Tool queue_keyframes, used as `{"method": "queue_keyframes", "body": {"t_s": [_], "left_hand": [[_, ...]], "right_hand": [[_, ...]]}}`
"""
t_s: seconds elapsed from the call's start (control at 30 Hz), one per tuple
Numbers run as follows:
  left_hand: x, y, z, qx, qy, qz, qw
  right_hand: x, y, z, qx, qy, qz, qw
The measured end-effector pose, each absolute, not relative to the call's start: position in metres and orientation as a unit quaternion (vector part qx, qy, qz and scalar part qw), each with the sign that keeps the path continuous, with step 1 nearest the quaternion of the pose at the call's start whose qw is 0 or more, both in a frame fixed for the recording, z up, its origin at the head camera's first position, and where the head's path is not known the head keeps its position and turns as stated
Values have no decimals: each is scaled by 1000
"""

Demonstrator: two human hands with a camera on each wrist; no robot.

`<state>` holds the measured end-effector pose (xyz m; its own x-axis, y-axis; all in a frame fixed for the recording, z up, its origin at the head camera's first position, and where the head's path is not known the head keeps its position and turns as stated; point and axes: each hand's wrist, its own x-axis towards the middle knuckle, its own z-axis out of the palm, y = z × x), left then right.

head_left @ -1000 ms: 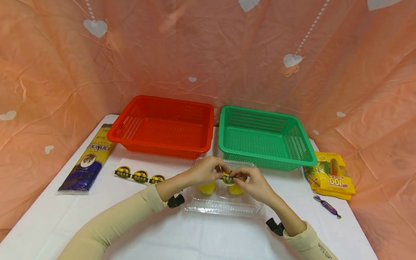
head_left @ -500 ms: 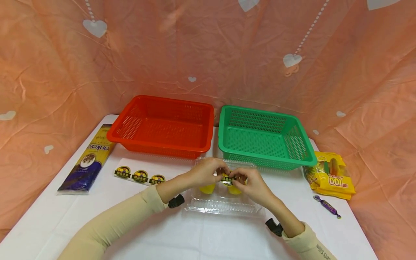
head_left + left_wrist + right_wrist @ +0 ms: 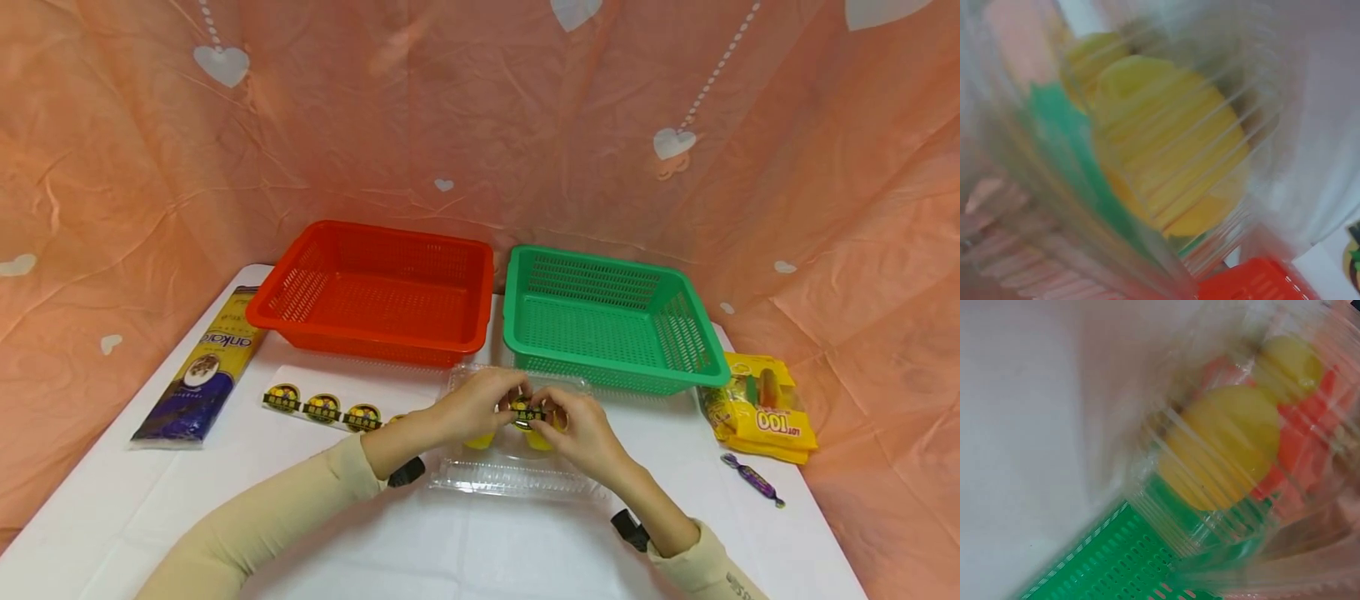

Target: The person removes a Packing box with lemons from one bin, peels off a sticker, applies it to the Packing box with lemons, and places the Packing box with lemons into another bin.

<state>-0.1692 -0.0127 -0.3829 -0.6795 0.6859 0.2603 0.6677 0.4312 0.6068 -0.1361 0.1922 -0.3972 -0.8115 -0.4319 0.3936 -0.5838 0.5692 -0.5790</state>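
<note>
A clear plastic clamshell box (image 3: 517,481) lies in front of the two baskets, with yellow fruits (image 3: 540,441) inside. Over its lid, a round black-and-yellow sticker (image 3: 527,413) is held between both hands. My left hand (image 3: 477,406) pinches the sticker's left edge with thumb and fingers; my right hand (image 3: 583,430) pinches its right edge. In the left wrist view a large yellow fruit (image 3: 1166,144) shows through ridged plastic, a smaller one behind it. The right wrist view also has a yellow fruit (image 3: 1225,444) behind the plastic wall. Neither wrist view shows the sticker between the fingers.
A red basket (image 3: 390,337) and a green basket (image 3: 615,367) stand at the back. To the left lie a sticker strip (image 3: 322,408) and an "ankara" packet (image 3: 206,367). On the right are a yellow "LOT 100" bag (image 3: 772,425) and a purple-wrapped candy (image 3: 753,481).
Both hands keep their pinch on the sticker and have shifted only slightly. Another sticker at the right end of the strip now shows beside the left wrist.
</note>
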Motion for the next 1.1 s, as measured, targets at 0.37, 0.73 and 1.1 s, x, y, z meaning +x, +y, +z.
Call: {"method": "queue_keyframes", "body": {"t_s": [0.37, 0.73, 1.1], "left_hand": [[-161, -19, -399, 342, 895, 269, -96], [-164, -22, -404, 284, 934, 211, -56], [-172, -20, -404, 242, 935, 252, -67]], "right_hand": [[-135, 198, -408, 254, -906, 303, 152], [-146, 204, -411, 192, -929, 306, 75], [-153, 198, -414, 169, -907, 375, 94]]}}
